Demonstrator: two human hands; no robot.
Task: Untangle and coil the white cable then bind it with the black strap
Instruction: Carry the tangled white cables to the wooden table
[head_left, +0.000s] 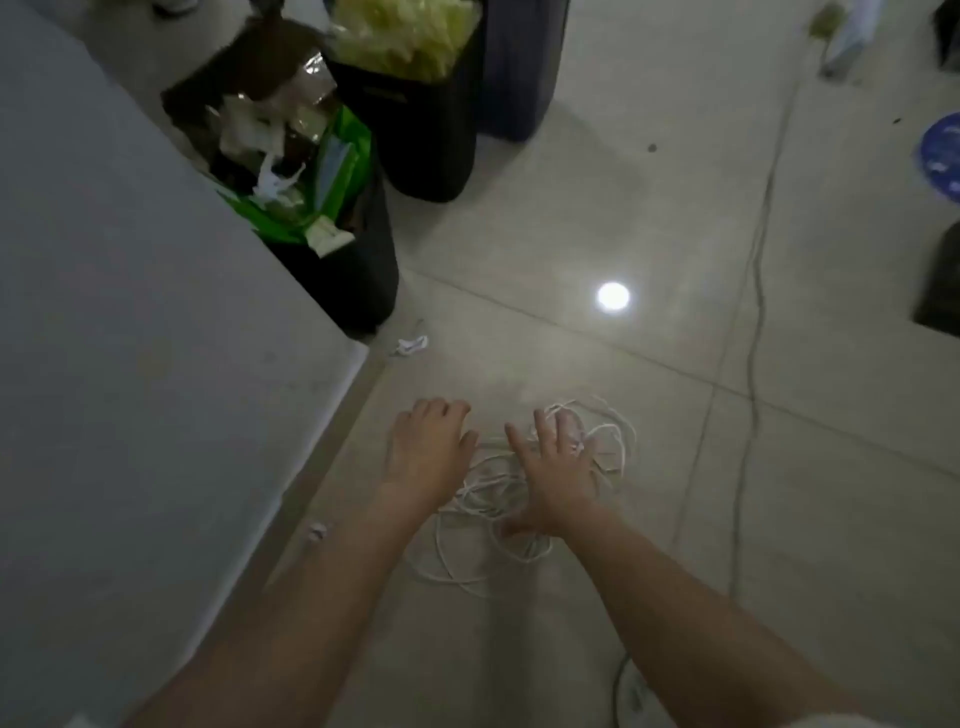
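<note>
Head view: left hand (427, 451) and right hand (558, 467), fingers spread and released, over tangled white cable (485, 499) on floor. Risk: a careless pull tightens knots.

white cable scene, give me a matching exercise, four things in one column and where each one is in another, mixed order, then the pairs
Things:
1. white cable
2. right hand
3. black bin
4. scrap of white paper

Places:
A. on the floor, just in front of the bin
B. in a loose tangle on the floor
C. against the grey panel's edge, full of rubbish
D. spread open over the tangle

Pairs: 1-B, 2-D, 3-C, 4-A
</note>
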